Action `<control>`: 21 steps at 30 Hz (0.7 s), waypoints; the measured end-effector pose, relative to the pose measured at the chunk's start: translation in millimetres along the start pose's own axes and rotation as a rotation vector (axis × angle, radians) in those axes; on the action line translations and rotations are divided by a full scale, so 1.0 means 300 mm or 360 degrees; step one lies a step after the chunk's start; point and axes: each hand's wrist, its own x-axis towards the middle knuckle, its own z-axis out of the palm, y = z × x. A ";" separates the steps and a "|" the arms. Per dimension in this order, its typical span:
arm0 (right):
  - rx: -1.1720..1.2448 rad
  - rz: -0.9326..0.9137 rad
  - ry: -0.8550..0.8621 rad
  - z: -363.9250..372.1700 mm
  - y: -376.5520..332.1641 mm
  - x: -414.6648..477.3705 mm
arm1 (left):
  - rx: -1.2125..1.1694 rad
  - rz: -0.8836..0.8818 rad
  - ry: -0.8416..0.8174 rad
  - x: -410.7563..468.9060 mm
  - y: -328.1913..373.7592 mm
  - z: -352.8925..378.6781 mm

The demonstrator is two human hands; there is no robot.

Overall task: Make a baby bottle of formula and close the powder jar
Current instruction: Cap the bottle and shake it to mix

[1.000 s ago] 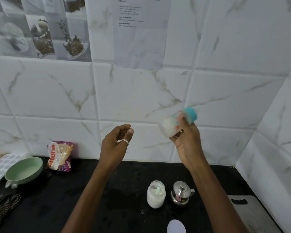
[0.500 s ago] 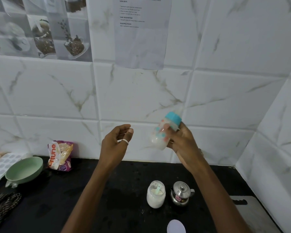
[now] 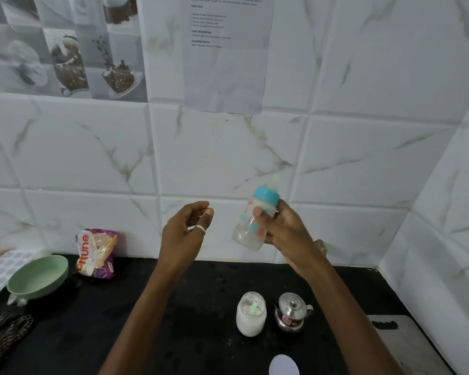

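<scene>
1 wide-angle view from head height faces a tiled wall (image 3: pixel 228 147) head-on and tilts slightly down, catching the black surface (image 3: pixel 65 334) along the bottom. The left hand (image 3: pixel 183 234) and right hand (image 3: pixel 284 234) sit mid-frame, near the lens. A side wall (image 3: pixel 444 239) closes the right edge.

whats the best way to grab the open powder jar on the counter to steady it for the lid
Grip the powder jar round its glass body below the rim, coming from its left, I'd say. It stands upright with an open mouth and a scoop inside, so the top is a poor hold, and the steel kettle crowds its right. The left hand is free.
</scene>
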 end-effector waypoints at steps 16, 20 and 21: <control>0.0118 -0.0053 0.0009 0.011 -0.014 0.002 | 0.0021 -0.0001 0.0004 -0.006 -0.005 -0.013; 0.0442 -0.0105 0.0112 0.006 -0.024 0.004 | 0.0008 -0.0002 -0.0003 -0.005 -0.003 -0.011; 0.0629 -0.0146 0.0208 0.006 -0.030 0.007 | -0.0003 -0.0007 -0.0003 -0.006 -0.005 -0.012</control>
